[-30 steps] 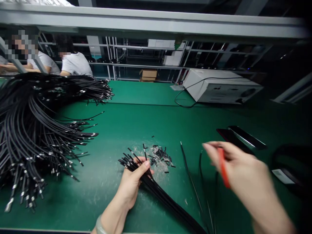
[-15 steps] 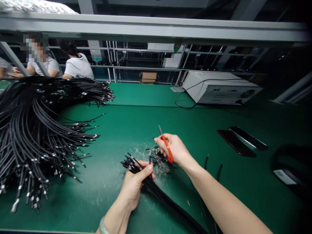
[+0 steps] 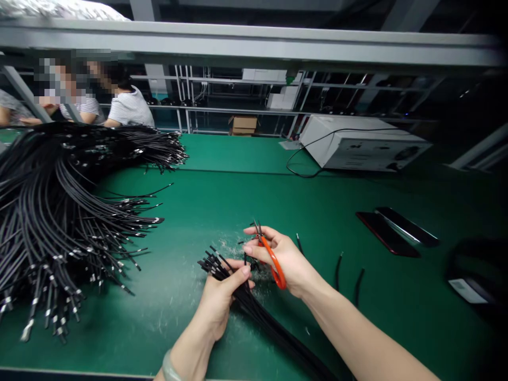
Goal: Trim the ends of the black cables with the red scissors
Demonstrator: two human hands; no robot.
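Your left hand (image 3: 224,286) closed round cables (image 3: 264,316), right hand (image 3: 286,254) round scissors (image 3: 273,262); bits (image 3: 254,263) between suggest some trimmed; leftward pile (image 3: 35,211) seems untouched.

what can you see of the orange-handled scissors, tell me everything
The orange-handled metal scissors have a smooth, plastic-looking loop handle, partly hidden by fingers, and slim grey blades that look like metal and stand slightly parted. The bare right hand holds them over the green tabletop, blades pointing away from the wearer, to the right of the bare left hand. Whether the tips touch anything is unclear.
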